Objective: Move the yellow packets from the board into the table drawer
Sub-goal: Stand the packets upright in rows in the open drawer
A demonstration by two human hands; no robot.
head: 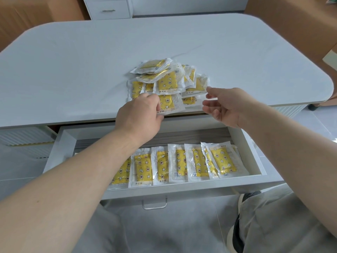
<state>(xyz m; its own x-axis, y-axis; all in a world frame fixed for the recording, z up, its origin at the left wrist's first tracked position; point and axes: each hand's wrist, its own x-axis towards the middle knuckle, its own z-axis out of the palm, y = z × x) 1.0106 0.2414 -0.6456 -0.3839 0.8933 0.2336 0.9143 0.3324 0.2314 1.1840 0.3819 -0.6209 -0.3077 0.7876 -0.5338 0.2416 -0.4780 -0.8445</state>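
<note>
A heap of yellow packets [166,79] in clear wrappers lies on the white tabletop [73,70] near its front edge. My left hand [139,117] pinches the lower edge of the nearest packet [169,104] of the heap. My right hand [226,106] hovers open just right of the heap, fingertips close to a packet at the heap's right side [197,86], holding nothing. Below, the open white drawer [255,161] holds a row of several yellow packets [179,164] laid side by side; my left forearm hides the row's left end.
The drawer's metal handle [154,204] sticks out toward me. My knees and a shoe [237,234] are below the drawer. A white cabinet [109,8] and brown cardboard boxes [291,21] stand behind the table.
</note>
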